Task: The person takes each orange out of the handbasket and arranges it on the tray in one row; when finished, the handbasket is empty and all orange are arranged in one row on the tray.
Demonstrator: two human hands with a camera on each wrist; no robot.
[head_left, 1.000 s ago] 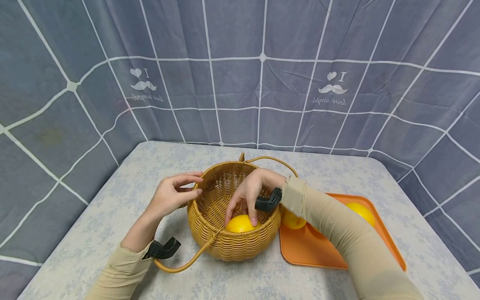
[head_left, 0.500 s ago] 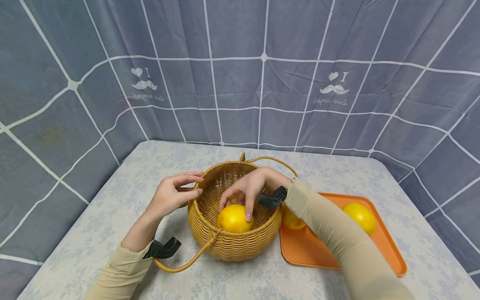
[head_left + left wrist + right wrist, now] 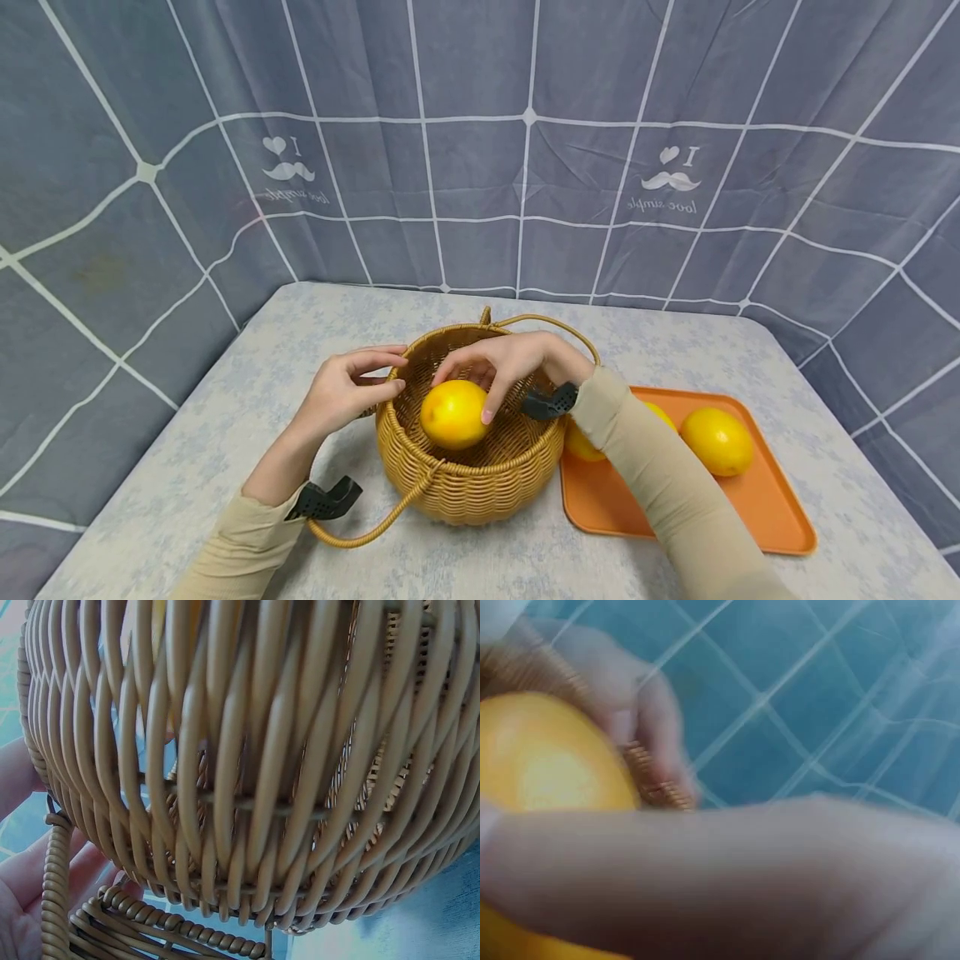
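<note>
In the head view, a round wicker basket [image 3: 472,492] stands on the table. My left hand [image 3: 341,387] holds its left rim, thumb and fingers at the edge. The left wrist view shows the basket's woven side [image 3: 247,750] up close, with part of the left hand [image 3: 37,892] beside it. My right hand [image 3: 506,367] reaches over the basket and grips a yellow lemon [image 3: 453,414] from above, thumb on the near side. That lemon is at the level of the basket's opening. In the blurred right wrist view, the lemon [image 3: 547,757] lies behind my thumb.
Right of the basket is an orange tray [image 3: 622,508] with a lemon [image 3: 716,442] on its right part and more yellow fruit partly hidden under my right forearm. Basket handles [image 3: 375,533] loop out front left and back right. A grey-blue curtain [image 3: 480,183] hangs behind the table.
My right hand has raised the lemon from low in the basket and moved it left, toward the left hand. The left hand and basket have stayed put.
</note>
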